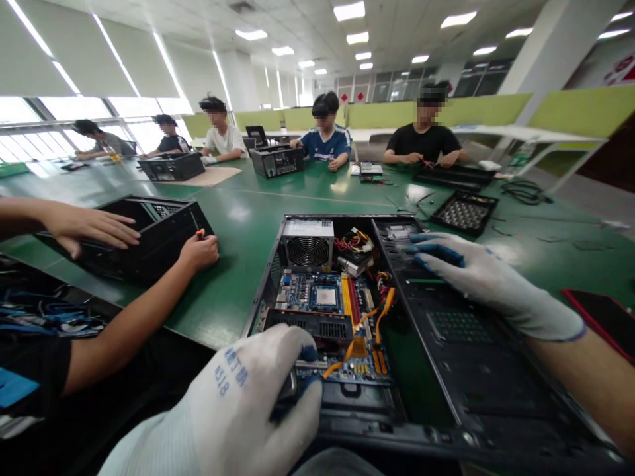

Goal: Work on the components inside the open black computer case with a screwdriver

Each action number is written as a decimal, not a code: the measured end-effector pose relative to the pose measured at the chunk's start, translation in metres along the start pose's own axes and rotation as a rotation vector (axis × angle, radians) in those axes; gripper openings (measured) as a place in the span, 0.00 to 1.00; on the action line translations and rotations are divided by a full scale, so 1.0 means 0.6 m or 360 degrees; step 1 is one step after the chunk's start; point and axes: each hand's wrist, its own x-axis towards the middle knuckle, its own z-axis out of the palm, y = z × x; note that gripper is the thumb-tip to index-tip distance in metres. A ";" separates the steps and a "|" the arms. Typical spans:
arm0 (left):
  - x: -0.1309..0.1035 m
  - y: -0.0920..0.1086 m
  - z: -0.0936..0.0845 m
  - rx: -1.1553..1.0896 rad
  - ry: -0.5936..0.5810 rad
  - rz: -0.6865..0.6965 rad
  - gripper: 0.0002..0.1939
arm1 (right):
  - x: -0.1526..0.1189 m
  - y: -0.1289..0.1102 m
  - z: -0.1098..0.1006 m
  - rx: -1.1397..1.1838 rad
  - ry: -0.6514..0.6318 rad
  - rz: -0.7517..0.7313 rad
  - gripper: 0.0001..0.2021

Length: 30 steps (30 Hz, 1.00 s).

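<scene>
An opened black computer case [342, 420] lies in front of me, its inside facing up. My left hand [253, 403], in a white glove with blue fingertips, curls at the case's near left corner around a dark object, mostly hidden by the fingers. Near its fingertips are a graphics card [317, 327] and a blue motherboard [292, 291], with a bare processor [325, 296] in its socket. My right hand [461, 264], gloved too, rests with fingers stretched out on the case's black metal side section [436, 301]. A power supply [307, 244] sits at the far left inside.
Orange cables [384, 314] and a bundle of coloured wires [354, 241] run inside the case. At left, a co-worker's hands [198, 251] handle another black case [163, 225]. A black tray [464, 211] and loose cables [526, 192] lie on the green table [238, 244]. Several people sit opposite.
</scene>
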 end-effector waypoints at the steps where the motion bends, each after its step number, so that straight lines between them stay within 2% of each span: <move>1: 0.016 -0.002 -0.004 0.0025 -0.0034 0.0005 0.10 | -0.002 -0.001 0.000 0.0030 0.0026 0.0009 0.21; 4: 0.086 -0.010 0.001 0.0163 -0.0165 0.0002 0.10 | -0.003 -0.007 0.001 0.0078 0.0041 -0.0003 0.22; 7: 0.170 -0.028 0.032 0.0229 -0.0309 0.0045 0.11 | -0.004 -0.012 0.001 0.0073 0.0015 -0.0021 0.21; 9: 0.221 -0.043 0.063 0.0402 -0.0591 0.0130 0.15 | -0.005 -0.012 0.002 0.0075 0.0025 -0.0047 0.21; 11: 0.261 -0.057 0.097 0.0518 -0.0884 0.0111 0.19 | -0.006 -0.011 0.003 0.0069 0.0038 -0.0090 0.20; 14: 0.301 -0.074 0.143 0.0569 -0.1101 0.0078 0.22 | -0.006 -0.008 0.005 0.0016 0.0031 -0.0173 0.21; 17: 0.318 -0.085 0.177 0.0595 -0.1211 0.0077 0.24 | -0.006 -0.007 0.006 -0.0012 0.0024 -0.0207 0.21; 20: 0.321 -0.093 0.196 0.0607 -0.1280 0.0097 0.22 | -0.008 -0.006 0.007 -0.0010 0.0038 -0.0196 0.21; 30: 0.315 -0.098 0.214 0.0632 -0.1271 0.0098 0.26 | -0.008 -0.011 0.004 -0.0034 0.0035 -0.0250 0.19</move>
